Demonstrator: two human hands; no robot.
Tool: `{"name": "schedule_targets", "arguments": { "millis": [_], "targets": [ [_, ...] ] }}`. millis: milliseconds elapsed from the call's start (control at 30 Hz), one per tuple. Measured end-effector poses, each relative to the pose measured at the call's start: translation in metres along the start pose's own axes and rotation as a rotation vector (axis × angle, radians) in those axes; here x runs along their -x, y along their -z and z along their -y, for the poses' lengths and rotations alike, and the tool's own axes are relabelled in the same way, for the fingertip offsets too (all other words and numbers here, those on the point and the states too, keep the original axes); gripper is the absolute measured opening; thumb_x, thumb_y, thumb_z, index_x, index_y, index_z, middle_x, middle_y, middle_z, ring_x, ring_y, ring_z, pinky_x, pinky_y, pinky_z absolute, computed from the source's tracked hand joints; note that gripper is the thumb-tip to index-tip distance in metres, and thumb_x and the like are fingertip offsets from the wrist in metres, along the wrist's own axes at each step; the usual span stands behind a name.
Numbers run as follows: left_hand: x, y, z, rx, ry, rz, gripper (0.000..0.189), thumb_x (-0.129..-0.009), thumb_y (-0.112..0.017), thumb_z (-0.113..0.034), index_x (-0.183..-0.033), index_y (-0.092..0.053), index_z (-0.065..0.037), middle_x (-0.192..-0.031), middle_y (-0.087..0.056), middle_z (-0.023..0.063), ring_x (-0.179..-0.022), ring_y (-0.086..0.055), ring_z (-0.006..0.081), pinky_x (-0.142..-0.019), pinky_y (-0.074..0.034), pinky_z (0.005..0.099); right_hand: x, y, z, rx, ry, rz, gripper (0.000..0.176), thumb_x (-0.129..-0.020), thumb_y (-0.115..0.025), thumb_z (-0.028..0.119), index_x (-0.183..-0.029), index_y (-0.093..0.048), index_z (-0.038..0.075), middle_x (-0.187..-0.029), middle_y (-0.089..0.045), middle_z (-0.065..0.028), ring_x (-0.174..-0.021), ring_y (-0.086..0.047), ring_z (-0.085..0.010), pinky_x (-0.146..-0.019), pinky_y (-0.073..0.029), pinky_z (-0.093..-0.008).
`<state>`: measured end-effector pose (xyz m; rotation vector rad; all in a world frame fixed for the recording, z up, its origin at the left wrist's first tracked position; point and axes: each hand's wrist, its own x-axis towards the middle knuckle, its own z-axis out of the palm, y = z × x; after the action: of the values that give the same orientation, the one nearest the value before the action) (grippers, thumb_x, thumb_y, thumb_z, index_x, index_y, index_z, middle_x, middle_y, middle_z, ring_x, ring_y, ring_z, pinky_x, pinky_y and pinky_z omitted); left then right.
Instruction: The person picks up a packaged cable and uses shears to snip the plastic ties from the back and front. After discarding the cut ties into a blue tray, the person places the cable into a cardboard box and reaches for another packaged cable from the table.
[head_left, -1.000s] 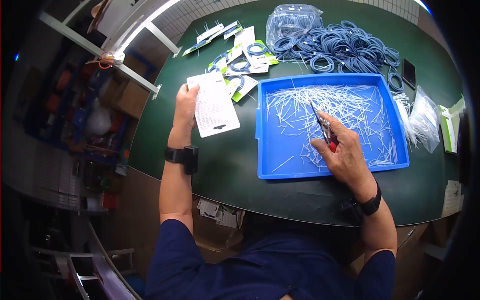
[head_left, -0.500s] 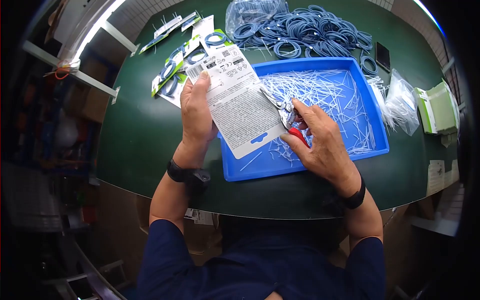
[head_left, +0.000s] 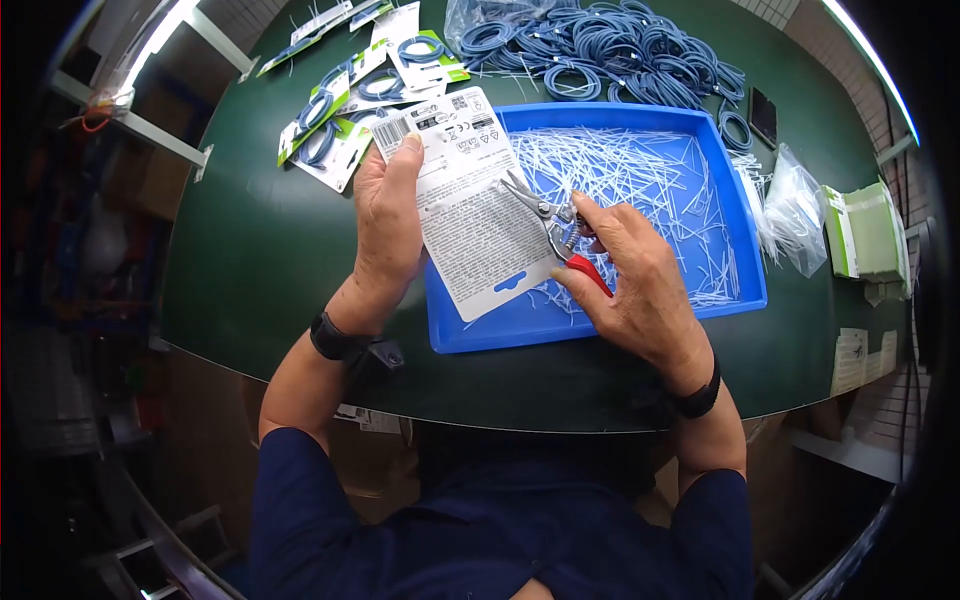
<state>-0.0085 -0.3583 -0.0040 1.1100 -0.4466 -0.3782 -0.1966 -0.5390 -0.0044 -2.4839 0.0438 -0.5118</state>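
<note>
White printed packaging card (head_left: 468,205) is gripped by the left hand (head_left: 388,222) over the near-left corner of the blue tray (head_left: 600,318). The right hand (head_left: 630,275) clasps red-handled snips (head_left: 553,230), blades parted against the card's right edge.

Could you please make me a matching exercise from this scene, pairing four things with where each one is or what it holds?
Things:
1 white card
2 red-handled cutters
3 blue tray
4 blue cable coils

Places or states:
A in the right hand
B on the far side of the table
C in the left hand
D holds white plastic strips

Pairs: 1-C; 2-A; 3-D; 4-B.
</note>
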Motion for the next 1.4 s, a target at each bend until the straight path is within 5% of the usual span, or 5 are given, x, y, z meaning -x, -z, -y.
{"name": "schedule_targets", "arguments": {
  "millis": [400, 500, 900, 1033, 1400],
  "targets": [
    [0.033, -0.001, 0.008, 0.016, -0.079, -0.142, 0.036, -0.108, -0.049, -0.023, -0.13, -0.057, 0.004, -0.114, -0.074, 0.0173, -0.095, -0.076, 0.021, -0.08, -0.063, 0.0312, 0.007, 0.0, 0.009, 0.01, 0.004, 0.015, 0.066, -0.087, -0.083, 0.019, -0.143, -0.057, -0.004, -0.104, -0.065, -0.0186, -0.092, -0.065, -0.0294, -0.082, -0.054, -0.0398],
    [0.045, -0.006, 0.009, 0.066, -0.087, -0.187, 0.032, -0.11, -0.048, -0.021, -0.129, -0.059, 0.002, -0.115, -0.072, 0.014, -0.097, -0.071, 0.0152, -0.085, -0.058, 0.0292, 0.008, 0.0, 0.015, 0.02, 0.028, 0.032, 0.066, -0.087, -0.083, 0.02, -0.143, -0.058, -0.004, -0.104, -0.065, -0.019, -0.092, -0.065, -0.0295, -0.081, -0.054, -0.0397],
    [0.027, -0.038, 0.02, 0.11, -0.151, -0.102, 0.031, -0.11, -0.047, -0.022, -0.129, -0.056, 0.002, -0.112, -0.072, 0.0134, -0.098, -0.071, 0.0152, -0.086, -0.058, 0.0295, 0.01, 0.003, 0.005, 0.05, -0.012, -0.075, 0.063, -0.088, -0.082, 0.022, -0.14, -0.06, -0.005, -0.102, -0.066, -0.02, -0.087, -0.065, -0.031, -0.078, -0.053, -0.0407],
    [0.017, -0.039, 0.028, 0.078, -0.074, -0.095, 0.033, -0.108, -0.05, -0.026, -0.126, -0.057, 0.002, -0.116, -0.072, 0.0163, -0.098, -0.075, 0.0215, -0.084, -0.062, 0.0333, 0.009, 0.004, 0.002, 0.021, -0.114, -0.045, 0.062, -0.087, -0.083, 0.022, -0.138, -0.061, -0.007, -0.097, -0.067, -0.0199, -0.083, -0.066, -0.0316, -0.076, -0.053, -0.0404],
    [0.004, -0.018, 0.025, 0.053, 0.283, 0.083, 0.032, -0.109, -0.047, -0.021, -0.128, -0.057, 0.003, -0.112, -0.072, 0.0151, -0.092, -0.074, 0.0194, -0.081, -0.061, 0.0325, 0.004, -0.008, -0.01, -0.08, -0.113, 0.023, 0.063, -0.085, -0.084, 0.021, -0.137, -0.061, -0.006, -0.091, -0.067, -0.0169, -0.079, -0.066, -0.0266, -0.075, -0.055, -0.0364]
  ]
}}
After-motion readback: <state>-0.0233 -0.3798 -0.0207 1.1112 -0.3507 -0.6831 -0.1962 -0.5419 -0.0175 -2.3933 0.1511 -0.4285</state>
